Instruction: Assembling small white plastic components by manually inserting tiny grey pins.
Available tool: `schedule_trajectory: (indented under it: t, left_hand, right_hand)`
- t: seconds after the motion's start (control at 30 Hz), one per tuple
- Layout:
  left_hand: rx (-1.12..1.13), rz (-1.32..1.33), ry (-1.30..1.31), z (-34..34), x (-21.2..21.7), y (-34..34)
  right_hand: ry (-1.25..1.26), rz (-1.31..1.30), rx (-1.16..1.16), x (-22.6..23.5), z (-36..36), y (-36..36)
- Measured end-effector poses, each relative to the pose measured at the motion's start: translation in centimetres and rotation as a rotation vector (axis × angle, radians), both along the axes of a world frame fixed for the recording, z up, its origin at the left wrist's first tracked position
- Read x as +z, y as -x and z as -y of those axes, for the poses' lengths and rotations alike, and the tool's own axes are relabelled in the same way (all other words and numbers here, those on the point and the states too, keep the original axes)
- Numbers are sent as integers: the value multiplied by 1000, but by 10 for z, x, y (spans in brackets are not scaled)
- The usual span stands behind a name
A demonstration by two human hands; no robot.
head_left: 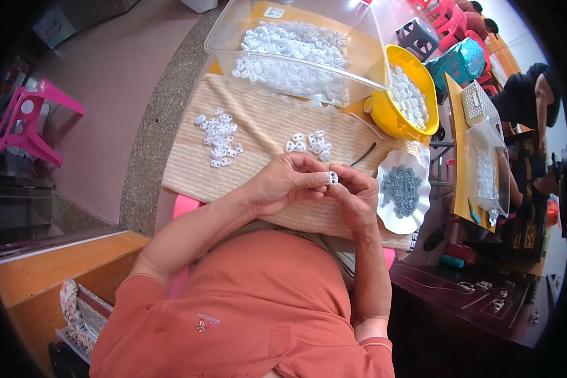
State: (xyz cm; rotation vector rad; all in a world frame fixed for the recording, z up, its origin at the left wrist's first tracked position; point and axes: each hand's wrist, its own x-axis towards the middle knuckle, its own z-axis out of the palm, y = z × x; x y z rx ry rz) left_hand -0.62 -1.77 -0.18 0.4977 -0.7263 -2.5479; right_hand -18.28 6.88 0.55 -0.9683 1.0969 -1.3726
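Observation:
A small white plastic piece with two holes (332,178) is pinched between the fingertips of both hands, close in front of me. My left hand (286,186) closes on it from the left, thumb against fingers. From the other side my right hand (358,196) grips it with thumb and forefinger. Just beyond the hands lies a small cluster of similar white pieces (315,145) on a beige striped cloth (258,116). A larger pile of white two-holed pieces (219,135) is spread at the left. A white wavy-rimmed dish (404,222) of small grey pieces stands beside my right hand.
A clear plastic box (217,47) full of white pieces stands at the far side. Next to it is a yellow basin (416,133) holding more. A thin dark stick (363,154) lies on the cloth. A pink stool (44,94) stands left; another person (529,94) sits at the right.

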Motion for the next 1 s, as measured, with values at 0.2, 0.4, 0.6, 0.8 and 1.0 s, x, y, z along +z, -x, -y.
schedule_trajectory:
  t: [0.2, 0.4, 0.6, 0.8, 1.0]
  left_hand:
    - [-45, -9, 29, 1, 4, -1]
    - [-80, -83, 24, 1, 3, -1]
    - [-30, -107, 67, -4, 4, 1]
    - [24, -143, 136, -10, 4, 4]
    - [156, 65, 320, 1, 20, 0]
  right_hand:
    - [190, -81, 41, -9, 4, 4]
    - [202, -46, 44, -4, 3, 0]
    - [228, -48, 32, 5, 2, -7]
    - [168, 1, 2, 14, -3, -16]
    - [97, -164, 19, 20, 2, -12]
